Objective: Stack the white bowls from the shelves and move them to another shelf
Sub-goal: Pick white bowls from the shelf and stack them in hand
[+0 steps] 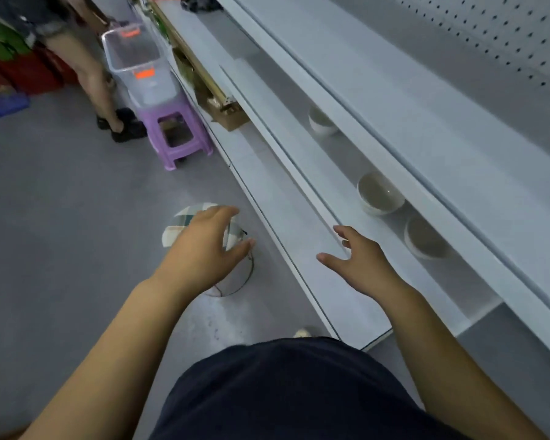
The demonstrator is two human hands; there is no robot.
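Three white bowls stand on a recessed white shelf (331, 173): a far bowl (321, 122), a middle bowl (380, 193) that looks like a small stack, and a near bowl (424, 238). My right hand (359, 265) hovers with spread fingers over the front edge of the shelves, left of the near bowl and apart from it. Over the floor, my left hand (204, 249) is held out with relaxed fingers above a round checked cushion (185, 223). Neither hand holds anything.
A lower shelf board (283, 217) juts out below the bowls' shelf. A purple stool (178, 134) with a clear plastic bin (137, 65) on it stands up the aisle, beside another person's legs (96, 77). A cardboard box (226, 115) sits on the lower shelf.
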